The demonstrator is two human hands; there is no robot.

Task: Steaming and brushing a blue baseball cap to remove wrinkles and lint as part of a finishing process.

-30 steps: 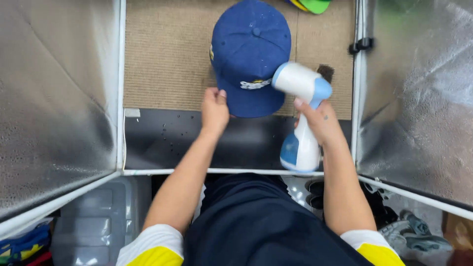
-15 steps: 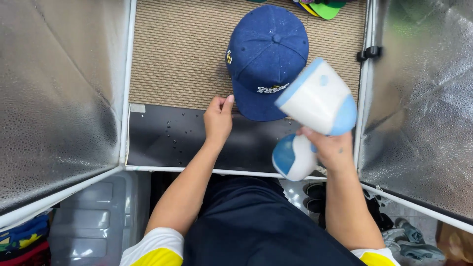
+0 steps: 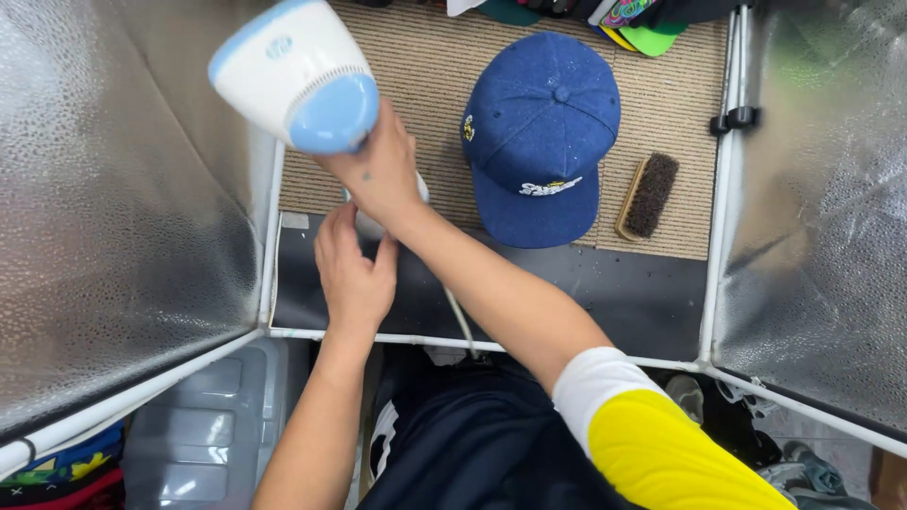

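Right hand: my right hand (image 3: 378, 179) has its fingers clenched around the handle of the white and blue steamer (image 3: 295, 76), raised at the left, above the surface (image 3: 416, 71).
Left hand: my left hand (image 3: 354, 274) lies flat on the dark front strip, fingers released, grasping nothing.
Cap: blue cap (image 3: 543, 132) on the woven mat, right of the steamer.
Brush: brush (image 3: 648, 195) just beside the cap.

A tan ribbed mat (image 3: 661, 142) covers the work surface, with a dark strip (image 3: 614, 293) along its near edge. On the mat lies a blue denim cap (image 3: 543, 132), brim toward the strip, a wooden brush (image 3: 649, 195) just beside it, and more caps (image 3: 652, 24) bunched at the far edge.
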